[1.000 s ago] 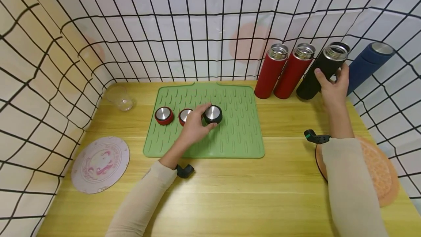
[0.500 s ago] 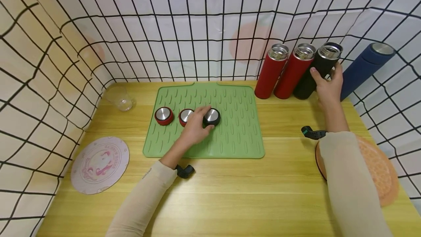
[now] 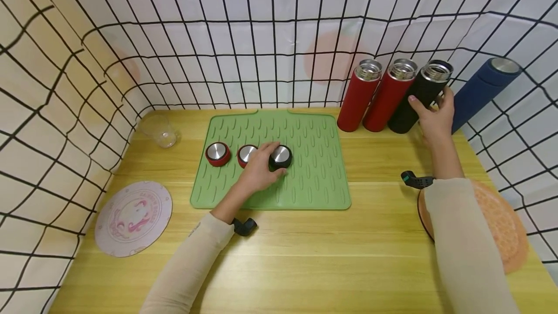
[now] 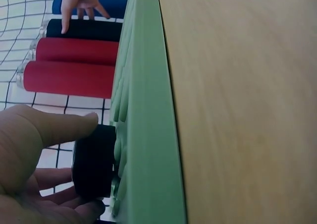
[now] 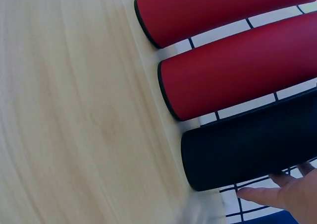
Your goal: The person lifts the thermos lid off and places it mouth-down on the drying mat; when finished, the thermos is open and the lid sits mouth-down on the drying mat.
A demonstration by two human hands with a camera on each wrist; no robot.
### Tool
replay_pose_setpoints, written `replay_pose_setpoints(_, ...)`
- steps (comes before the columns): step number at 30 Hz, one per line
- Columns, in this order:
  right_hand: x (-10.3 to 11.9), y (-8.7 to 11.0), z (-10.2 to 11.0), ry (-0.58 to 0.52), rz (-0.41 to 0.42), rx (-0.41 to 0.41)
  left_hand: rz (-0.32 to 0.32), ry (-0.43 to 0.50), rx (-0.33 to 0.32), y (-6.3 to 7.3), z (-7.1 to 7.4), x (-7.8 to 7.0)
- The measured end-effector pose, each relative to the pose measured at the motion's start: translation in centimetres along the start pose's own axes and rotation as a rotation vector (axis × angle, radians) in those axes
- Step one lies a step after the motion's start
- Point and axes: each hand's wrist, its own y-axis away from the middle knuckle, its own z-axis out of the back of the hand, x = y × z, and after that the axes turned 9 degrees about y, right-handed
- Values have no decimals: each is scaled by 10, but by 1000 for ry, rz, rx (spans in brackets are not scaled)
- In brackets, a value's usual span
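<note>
Far left of left hand (image 3: 260,168): pink round mat (image 3: 133,218), flat on wooden table (image 3: 327,256), printed on top. Beyond that, also well left of the grip: clear cup (image 3: 166,137), partly blending into the backdrop. Closer in, on green mat (image 3: 318,173): first red lid (image 3: 217,153), steel disc up. Just left of the fingers: second red lid (image 3: 246,153), same way up, partly hidden behind the hand.

In left hand: black lid (image 3: 280,157), pinched, thumb against one side, fingers round the other. Sits on ribs of green mat, steel disc up; more bare ribs right of the grip. At the wrist: black camera (image 3: 245,227).

Well right of left grip, just past mat edge: first red bottle (image 3: 358,98), standing, uncapped, steel neck showing. Next, left of right hand (image 3: 436,117): second red bottle (image 3: 389,98), also standing and uncapped.

In right hand: black bottle (image 3: 405,113), held with thumb on front, fingers along right side, one finger extended clear toward the base. Mouth open, steel neck showing. Stands parallel and close to second red bottle; can't tell if touching. Can't tell how firm the hold is.

Just right of right grip: blue bottle (image 3: 485,86), capped, partly hidden by the hand. Nearer the wearer than right grip: orange round mat (image 3: 501,227), partly under sleeve (image 3: 466,241). Behind both grips: black wire grid (image 3: 273,21) over pale sheet.
</note>
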Motion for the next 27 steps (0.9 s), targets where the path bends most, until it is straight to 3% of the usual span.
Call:
replay_pose_setpoints(4, 0, 6, 3, 24, -14, 36, -17, 17, -3, 1, 0, 1)
replay_pose_setpoints(7, -3, 9, 7, 103, -4, 55, -36, 30, -7, 2, 1, 2)
replay_pose_setpoints(17, -13, 26, 25, 337, 93, 88, -108, 51, -16, 5, 3, 1)
replay_pose_setpoints(27, -18, 37, 49, 453, 196, -12, -149, 31, -24, 10, 4, 0)
